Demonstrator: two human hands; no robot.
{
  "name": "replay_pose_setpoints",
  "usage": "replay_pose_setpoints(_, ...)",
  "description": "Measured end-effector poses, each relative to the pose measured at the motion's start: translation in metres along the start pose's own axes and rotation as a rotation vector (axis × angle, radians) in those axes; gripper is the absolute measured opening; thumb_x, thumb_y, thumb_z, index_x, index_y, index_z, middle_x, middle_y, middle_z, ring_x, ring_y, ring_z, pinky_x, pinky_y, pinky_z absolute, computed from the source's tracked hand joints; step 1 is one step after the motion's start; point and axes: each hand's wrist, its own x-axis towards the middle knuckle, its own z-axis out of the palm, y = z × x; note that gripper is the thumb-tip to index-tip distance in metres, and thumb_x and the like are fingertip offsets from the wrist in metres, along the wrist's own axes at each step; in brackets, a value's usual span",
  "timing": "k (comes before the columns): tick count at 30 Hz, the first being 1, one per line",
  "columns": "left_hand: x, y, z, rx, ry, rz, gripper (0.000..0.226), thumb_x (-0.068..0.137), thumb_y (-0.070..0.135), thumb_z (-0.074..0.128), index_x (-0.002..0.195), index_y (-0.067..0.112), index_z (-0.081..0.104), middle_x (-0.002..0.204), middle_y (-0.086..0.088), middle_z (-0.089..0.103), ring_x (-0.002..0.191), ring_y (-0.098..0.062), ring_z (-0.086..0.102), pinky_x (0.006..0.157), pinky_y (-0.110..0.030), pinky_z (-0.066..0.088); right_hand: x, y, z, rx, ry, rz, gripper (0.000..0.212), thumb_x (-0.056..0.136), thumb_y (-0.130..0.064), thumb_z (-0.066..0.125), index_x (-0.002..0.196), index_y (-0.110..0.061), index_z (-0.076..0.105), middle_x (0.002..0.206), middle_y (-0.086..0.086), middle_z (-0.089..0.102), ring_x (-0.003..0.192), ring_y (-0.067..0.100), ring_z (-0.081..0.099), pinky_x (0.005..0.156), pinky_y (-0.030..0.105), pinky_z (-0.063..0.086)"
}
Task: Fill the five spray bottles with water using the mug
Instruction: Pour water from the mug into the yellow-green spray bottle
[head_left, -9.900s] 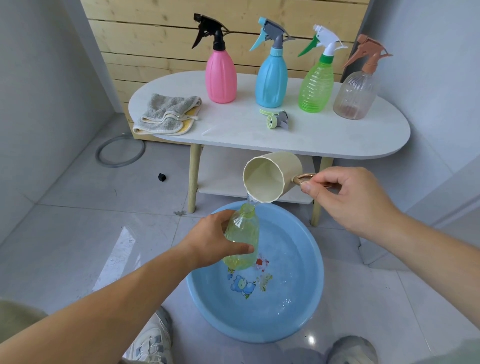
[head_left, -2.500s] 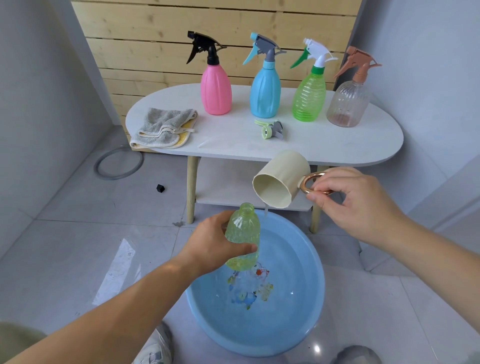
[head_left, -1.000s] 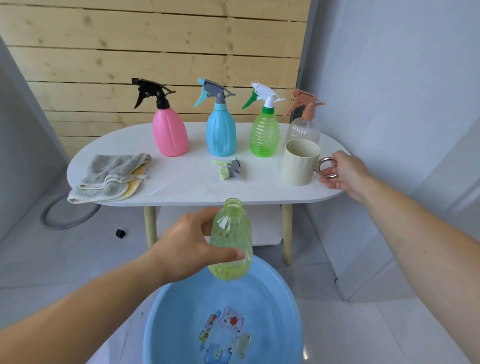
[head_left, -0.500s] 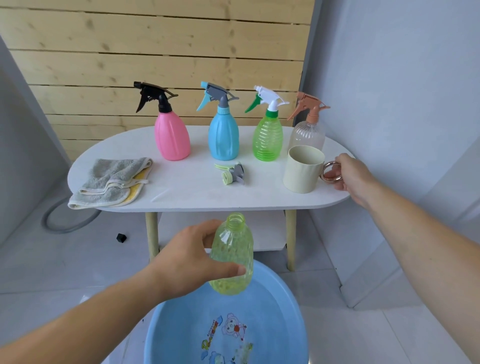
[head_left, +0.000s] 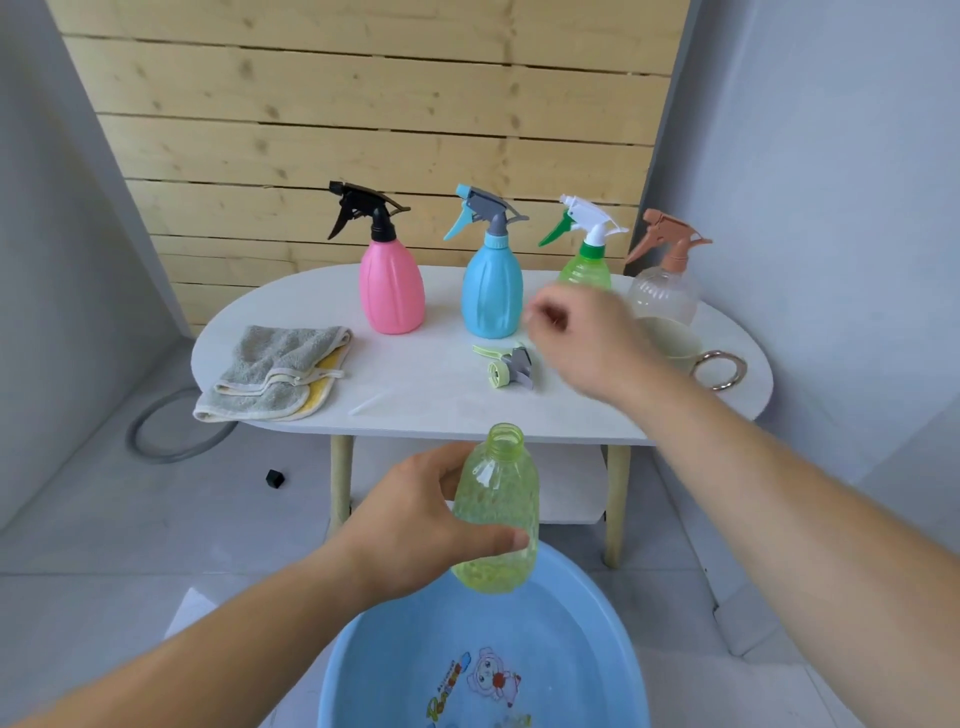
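Left hand (head_left: 415, 525) grips bottle (head_left: 498, 483); white table (head_left: 426, 400), plank wall (head_left: 363, 130) behind.

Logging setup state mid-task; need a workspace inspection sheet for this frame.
surface: white oval table.
job's things: pink bottle, blue bottle, green bottle, clear bottle capped on table; mug beside it; loose spray head; open yellow bottle over basin.
clutter: towel on table; black bit on floor.
grips: left hand holds yellow bottle; right hand blurred, empty, above table.
cables: grey loop on floor, hose or cable.
surroundings: plank wall.
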Motion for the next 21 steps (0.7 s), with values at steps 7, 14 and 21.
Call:
replay_pose_setpoints(7, -0.012, -0.011, -0.011, 0.012, 0.045, -0.036, 0.049, 0.07, 0.036, 0.095, 0.111, 0.037, 0.069, 0.103, 0.022, 0.077, 0.102, 0.004, 0.07, 0.098, -0.032, 0.057, 0.003, 0.028, 0.077, -0.273, -0.386, 0.237, 0.056, 0.095, -0.049, 0.054, 0.147, -0.032, 0.04, 0.148, 0.01, 0.038, 0.134, 0.037, 0.032, 0.112, 0.043, 0.031)
replay_pose_setpoints(14, -0.012, -0.019, -0.026, 0.01, 0.073, -0.073, 0.053, 0.067, 0.04, 0.095, 0.113, 0.041, 0.068, 0.104, 0.024, 0.076, 0.102, 0.007, 0.069, 0.096, -0.031, 0.058, 0.002, 0.032, 0.086, -0.274, -0.221, 0.278, 0.041, 0.093, -0.047, 0.057, 0.129, -0.028, 0.056, 0.129, 0.012, 0.044, 0.123, 0.036, 0.041, 0.104, 0.041, 0.036)
replay_pose_setpoints(21, -0.011, -0.017, -0.026, -0.013, 0.077, -0.067, 0.053, 0.068, 0.037, 0.096, 0.114, 0.038, 0.069, 0.105, 0.022, 0.077, 0.102, 0.004, 0.071, 0.097, -0.033, 0.059, 0.0, 0.041, 0.077, -0.188, -0.207, 0.323, 0.029, 0.091, -0.041, 0.064, 0.114, -0.024, 0.064, 0.113, 0.013, 0.058, 0.116, 0.035, 0.043, 0.095, 0.038, 0.035)
